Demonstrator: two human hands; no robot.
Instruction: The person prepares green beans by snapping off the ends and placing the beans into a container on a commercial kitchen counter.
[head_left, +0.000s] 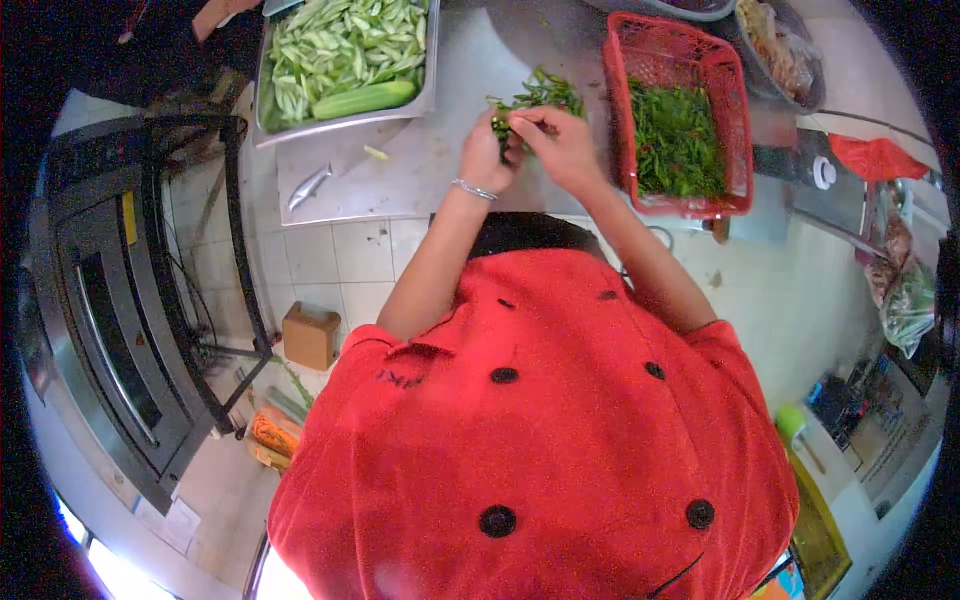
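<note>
My left hand (487, 154), with a bracelet at the wrist, is closed around some small green chillies (501, 127). The fingertips of my right hand (559, 142) meet it from the right and pinch something small, perhaps a chilli or its stem. Just beyond both hands, a loose pile of green chillies (549, 88) lies on the steel table (405, 180). To the right of my hands stands a red plastic basket (619, 112), partly filled with small green chillies (675, 142) and a few red ones.
A steel tray (345, 122) at the upper left holds sliced green vegetable pieces and a whole cucumber (364, 100). A small silvery object (309, 187) and a pale green scrap (376, 153) lie near the table's front edge. Behind the basket sits a bowl (814, 82) with bagged food.
</note>
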